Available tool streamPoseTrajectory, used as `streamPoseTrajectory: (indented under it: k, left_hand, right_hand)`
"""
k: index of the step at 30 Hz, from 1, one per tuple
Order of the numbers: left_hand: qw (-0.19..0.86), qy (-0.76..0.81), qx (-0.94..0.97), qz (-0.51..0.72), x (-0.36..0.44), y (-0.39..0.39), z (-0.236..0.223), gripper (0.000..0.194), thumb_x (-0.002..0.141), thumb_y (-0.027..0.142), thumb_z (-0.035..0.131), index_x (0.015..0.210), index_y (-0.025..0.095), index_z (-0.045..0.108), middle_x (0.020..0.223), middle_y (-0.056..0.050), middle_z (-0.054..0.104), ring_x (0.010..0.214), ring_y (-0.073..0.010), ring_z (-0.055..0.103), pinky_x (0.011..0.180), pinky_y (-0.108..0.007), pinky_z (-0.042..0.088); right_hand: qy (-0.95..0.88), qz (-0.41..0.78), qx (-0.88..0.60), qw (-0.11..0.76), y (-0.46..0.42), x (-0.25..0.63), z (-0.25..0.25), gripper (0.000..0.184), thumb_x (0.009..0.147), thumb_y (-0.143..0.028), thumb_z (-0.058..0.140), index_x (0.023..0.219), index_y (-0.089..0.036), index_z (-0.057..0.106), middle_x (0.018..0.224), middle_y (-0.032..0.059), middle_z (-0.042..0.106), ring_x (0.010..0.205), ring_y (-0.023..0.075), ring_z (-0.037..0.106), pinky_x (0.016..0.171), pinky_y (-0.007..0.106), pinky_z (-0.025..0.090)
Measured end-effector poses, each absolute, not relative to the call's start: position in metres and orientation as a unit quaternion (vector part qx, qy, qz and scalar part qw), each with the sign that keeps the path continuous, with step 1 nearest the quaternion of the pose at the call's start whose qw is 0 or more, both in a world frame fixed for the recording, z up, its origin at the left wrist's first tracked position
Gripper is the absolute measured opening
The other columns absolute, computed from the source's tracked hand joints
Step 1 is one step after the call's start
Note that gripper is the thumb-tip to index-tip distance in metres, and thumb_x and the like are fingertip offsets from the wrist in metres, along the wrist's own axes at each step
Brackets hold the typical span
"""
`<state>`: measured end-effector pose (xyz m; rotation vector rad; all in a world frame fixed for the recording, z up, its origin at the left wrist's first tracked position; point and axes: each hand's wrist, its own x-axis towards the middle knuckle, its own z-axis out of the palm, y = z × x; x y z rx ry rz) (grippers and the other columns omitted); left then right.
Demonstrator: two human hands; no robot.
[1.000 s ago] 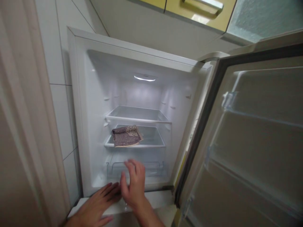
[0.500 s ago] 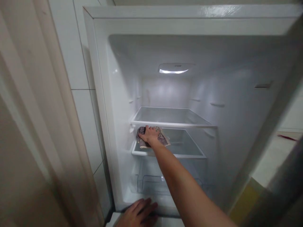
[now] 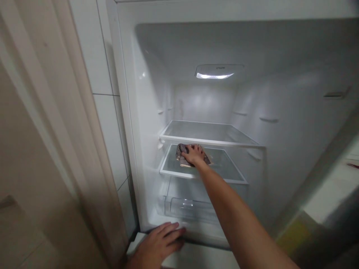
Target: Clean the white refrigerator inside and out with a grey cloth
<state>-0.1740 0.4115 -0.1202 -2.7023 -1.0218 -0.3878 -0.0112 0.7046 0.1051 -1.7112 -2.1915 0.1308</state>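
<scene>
Inside the fridge, my right hand (image 3: 195, 154) presses a patterned grey-brown cloth (image 3: 185, 161) against the lower glass shelf (image 3: 174, 164). The fingers spread over the cloth and grip it, and part of it is hidden under the palm. My right forearm reaches in across the shelf's front edge. Down at the front, my left hand (image 3: 157, 244) is open with its fingers stretched out. It rests on the white ledge (image 3: 196, 257) below the fridge opening and holds nothing.
Above the cloth sits the upper glass shelf (image 3: 202, 130), with a lit lamp (image 3: 215, 74) overhead. A clear drawer (image 3: 187, 209) lies below the shelves. The white fridge side wall (image 3: 303, 130) bounds the right, and a tiled wall (image 3: 106, 134) stands at left.
My right hand has slid the cloth to the right along the lower shelf. The view has shifted slightly, and my left hand stays on the ledge.
</scene>
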Motion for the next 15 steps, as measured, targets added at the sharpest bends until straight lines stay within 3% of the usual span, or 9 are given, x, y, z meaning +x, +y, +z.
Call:
streamPoseTrajectory:
  k: [3, 7, 11, 13, 15]
  left_hand:
    - [0.058, -0.377, -0.917, -0.119, -0.171, 0.406, -0.115, 0.095, 0.084, 0.06, 0.086, 0.167, 0.033, 0.048, 0.182, -0.001, 0.039, 0.159, -0.0342, 0.047, 0.129, -0.05, 0.043]
    - [0.043, -0.382, -0.917, -0.106, -0.169, 0.405, -0.115, 0.102, 0.081, 0.052, 0.087, 0.171, 0.034, 0.042, 0.183, -0.001, 0.036, 0.16, -0.0369, 0.046, 0.128, -0.054, 0.043]
    - [0.113, -0.374, -0.915, -0.106, -0.169, 0.408, -0.118, 0.102, 0.081, 0.064, 0.086, 0.169, 0.034, 0.044, 0.181, -0.001, 0.04, 0.155, -0.035, 0.051, 0.122, -0.05, 0.049]
    - [0.167, -0.353, -0.914, -0.111, -0.17, 0.41, -0.119, 0.097, 0.085, 0.072, 0.082, 0.167, 0.033, 0.049, 0.18, 0.0, 0.042, 0.152, -0.0322, 0.054, 0.119, -0.047, 0.051]
    - [0.221, -0.333, -0.909, -0.117, -0.169, 0.413, -0.119, 0.083, 0.092, 0.068, 0.08, 0.162, 0.033, 0.055, 0.179, 0.002, 0.044, 0.15, -0.0286, 0.055, 0.117, -0.043, 0.052]
  right_hand:
    - [-0.73, 0.043, -0.654, 0.195, 0.693, 0.035, 0.104, 0.062, 0.104, -0.061, 0.061, 0.162, -0.036, 0.058, 0.172, 0.0156, 0.041, 0.158, 0.0423, 0.035, 0.126, 0.063, 0.03]
    - [-0.687, 0.043, -0.692, 0.216, 0.686, 0.083, 0.103, 0.071, 0.105, -0.068, 0.058, 0.165, -0.031, 0.055, 0.171, 0.0225, 0.038, 0.158, 0.0491, 0.034, 0.121, 0.064, 0.032]
    - [-0.677, 0.041, -0.7, 0.223, 0.703, 0.095, 0.106, 0.076, 0.094, -0.07, 0.075, 0.159, -0.034, 0.06, 0.16, 0.0209, 0.048, 0.145, 0.045, 0.05, 0.117, 0.057, 0.041]
    - [-0.668, 0.041, -0.709, 0.222, 0.718, 0.092, 0.107, 0.072, 0.091, -0.061, 0.081, 0.155, -0.031, 0.064, 0.156, 0.021, 0.05, 0.14, 0.0441, 0.053, 0.112, 0.054, 0.047]
    - [-0.662, 0.035, -0.715, 0.221, 0.735, 0.088, 0.108, 0.066, 0.091, -0.05, 0.083, 0.15, -0.026, 0.067, 0.151, 0.0218, 0.055, 0.137, 0.0423, 0.056, 0.109, 0.051, 0.05]
